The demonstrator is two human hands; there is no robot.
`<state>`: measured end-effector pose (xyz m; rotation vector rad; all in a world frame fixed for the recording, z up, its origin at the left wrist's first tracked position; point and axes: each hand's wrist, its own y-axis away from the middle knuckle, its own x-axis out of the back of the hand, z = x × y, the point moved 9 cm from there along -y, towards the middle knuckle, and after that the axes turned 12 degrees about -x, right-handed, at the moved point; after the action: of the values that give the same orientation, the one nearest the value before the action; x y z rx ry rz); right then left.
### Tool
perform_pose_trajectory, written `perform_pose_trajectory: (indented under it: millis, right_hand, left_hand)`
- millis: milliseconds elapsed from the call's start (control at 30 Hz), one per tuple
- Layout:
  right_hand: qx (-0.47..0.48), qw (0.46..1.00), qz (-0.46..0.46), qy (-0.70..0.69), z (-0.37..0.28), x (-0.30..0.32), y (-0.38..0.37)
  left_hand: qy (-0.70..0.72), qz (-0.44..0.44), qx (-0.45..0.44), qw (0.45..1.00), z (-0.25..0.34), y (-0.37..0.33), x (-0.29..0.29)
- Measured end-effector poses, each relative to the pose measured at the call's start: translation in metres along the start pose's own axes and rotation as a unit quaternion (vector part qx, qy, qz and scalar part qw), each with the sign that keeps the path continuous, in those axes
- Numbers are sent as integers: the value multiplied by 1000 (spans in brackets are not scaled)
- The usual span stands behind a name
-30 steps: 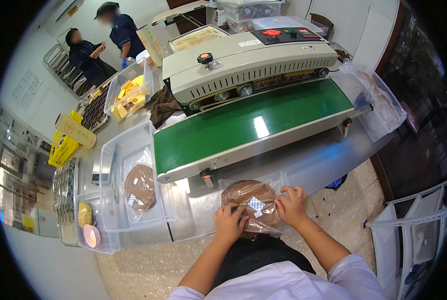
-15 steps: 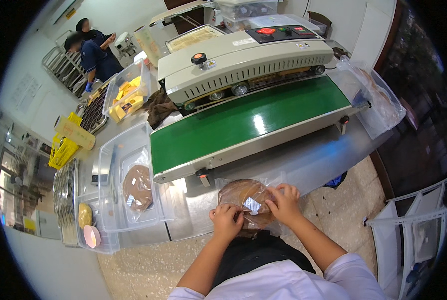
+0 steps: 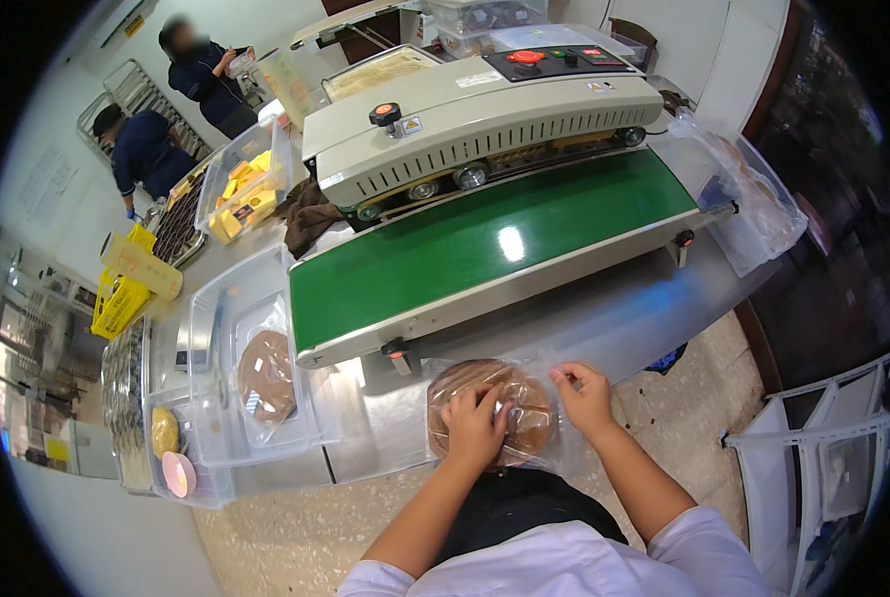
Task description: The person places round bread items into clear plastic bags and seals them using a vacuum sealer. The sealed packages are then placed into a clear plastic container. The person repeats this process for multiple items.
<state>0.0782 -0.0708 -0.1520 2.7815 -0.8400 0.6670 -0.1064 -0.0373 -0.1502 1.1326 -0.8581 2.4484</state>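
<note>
While the left hand (image 3: 475, 428) lies spread over a bagged brown disc (image 3: 534, 426) at the steel table (image 3: 377, 428) edge, the right hand (image 3: 587, 403) is narrowed beside it — whether holding anything, I cannot tell

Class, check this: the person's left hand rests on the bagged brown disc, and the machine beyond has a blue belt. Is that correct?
Not quite: the head view shows the belt is green, not blue. The left hand does rest on the bagged brown disc.
</note>
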Motion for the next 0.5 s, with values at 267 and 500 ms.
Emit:
perform_pose_trajectory:
  millis: [267, 500]
  right_hand:
    - [-119, 985, -52, -112, 34, -5, 0]
    - [-129, 977, -63, -157, 49, -7, -3]
  left_hand:
    - [-35, -75, -24, 996, -2, -17, -30]
    - [34, -15, -76, 996, 1, -21, -23]
